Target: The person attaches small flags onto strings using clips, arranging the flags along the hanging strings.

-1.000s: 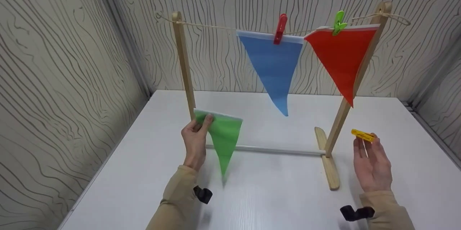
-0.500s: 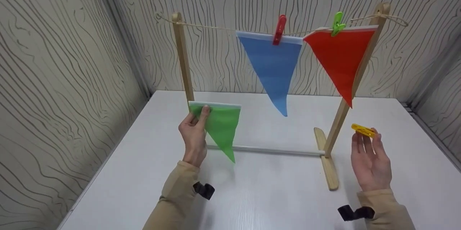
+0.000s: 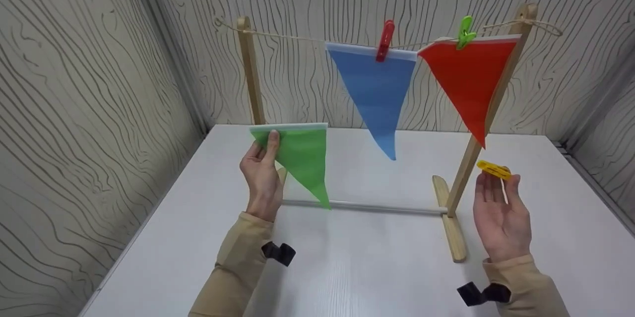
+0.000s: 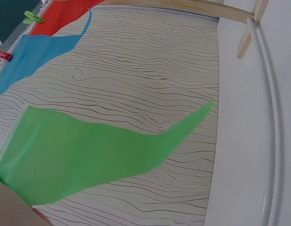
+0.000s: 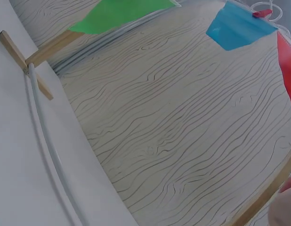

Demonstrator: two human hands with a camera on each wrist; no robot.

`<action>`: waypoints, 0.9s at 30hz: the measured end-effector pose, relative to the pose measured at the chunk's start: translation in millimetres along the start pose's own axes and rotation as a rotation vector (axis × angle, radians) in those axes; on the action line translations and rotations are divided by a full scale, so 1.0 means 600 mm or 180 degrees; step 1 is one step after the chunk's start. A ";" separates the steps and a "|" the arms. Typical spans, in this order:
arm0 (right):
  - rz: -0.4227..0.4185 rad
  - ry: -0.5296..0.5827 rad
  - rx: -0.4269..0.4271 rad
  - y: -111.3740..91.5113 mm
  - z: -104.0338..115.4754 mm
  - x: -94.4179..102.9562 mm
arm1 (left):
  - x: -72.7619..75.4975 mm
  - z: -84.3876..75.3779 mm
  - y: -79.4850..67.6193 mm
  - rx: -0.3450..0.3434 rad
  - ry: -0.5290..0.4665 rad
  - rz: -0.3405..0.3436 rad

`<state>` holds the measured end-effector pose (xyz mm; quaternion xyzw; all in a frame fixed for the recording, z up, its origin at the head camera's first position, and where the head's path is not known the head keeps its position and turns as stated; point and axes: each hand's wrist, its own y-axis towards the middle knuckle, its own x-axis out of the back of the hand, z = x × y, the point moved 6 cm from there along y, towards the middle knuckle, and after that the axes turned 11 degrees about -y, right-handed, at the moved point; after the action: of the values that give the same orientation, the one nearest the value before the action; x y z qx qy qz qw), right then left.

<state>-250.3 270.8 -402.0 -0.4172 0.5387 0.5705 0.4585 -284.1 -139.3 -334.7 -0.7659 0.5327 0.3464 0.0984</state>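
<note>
My left hand [image 3: 263, 178] pinches a green triangular pennant [image 3: 305, 156] near the left end of its white top edge, and the pennant's point hangs down. In the left wrist view the green pennant [image 4: 89, 150] spreads out from the fingers. At the right, my right hand [image 3: 501, 218] holds a yellow clothespin [image 3: 493, 169] at its fingertips, palm up, beside the right post. A blue pennant [image 3: 374, 89] hangs from the string [image 3: 287, 36] under a red clothespin [image 3: 385, 40]. To its right, a light green clothespin [image 3: 465, 33] holds a red pennant [image 3: 474, 74].
The string runs between a left wooden post [image 3: 250, 74] and a right wooden post [image 3: 466, 173]. A white rod [image 3: 387, 208] joins them low over the white table [image 3: 357, 267]. Wood-grain panels [image 3: 163, 19] stand behind and at the sides.
My left hand has raised the green pennant and shifted slightly left, levelling its top edge. My right hand has moved up and a little left with the yellow clothespin.
</note>
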 end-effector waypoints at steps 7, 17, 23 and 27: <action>0.0205 -0.0696 0.0201 0.008 -0.026 -0.047 | -0.015 -0.024 0.006 -0.0027 -0.0288 -0.0071; 0.0419 -0.1178 0.0360 0.027 -0.064 -0.109 | -0.036 -0.051 0.013 -0.0026 -0.0368 -0.0173; 0.0463 -0.1325 0.0470 0.043 -0.085 -0.145 | -0.048 -0.066 0.021 -0.0085 -0.0355 -0.0228; 0.0340 -0.1591 0.0588 0.054 -0.101 -0.167 | -0.054 -0.077 0.025 -0.0152 -0.0299 -0.0257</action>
<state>-259.8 203.3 -301.7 -0.1909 0.4798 0.6276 0.5826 -284.1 -145.4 -276.5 -0.7718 0.4877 0.3903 0.1189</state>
